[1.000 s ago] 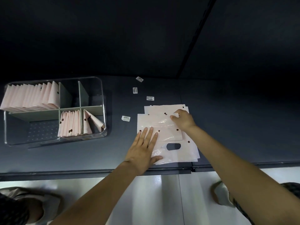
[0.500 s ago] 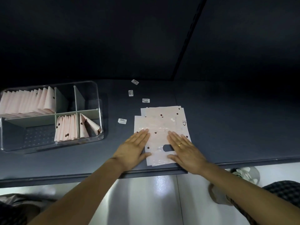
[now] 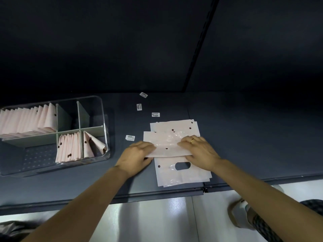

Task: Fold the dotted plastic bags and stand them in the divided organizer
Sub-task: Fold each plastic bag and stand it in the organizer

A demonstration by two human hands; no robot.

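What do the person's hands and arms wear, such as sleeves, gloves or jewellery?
Both forearms are bare, with no sleeves, gloves or watch in view. The right hand wears a plain gold-coloured ring on one finger. The left hand shows no ring.

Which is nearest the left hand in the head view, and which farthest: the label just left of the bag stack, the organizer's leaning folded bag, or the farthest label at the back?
From the left hand:
1. Near label, just beyond the hand, left of the stack.
2. Leaning bag, to the left, in the organizer's front right compartment.
3. Far label, at the back of the table.
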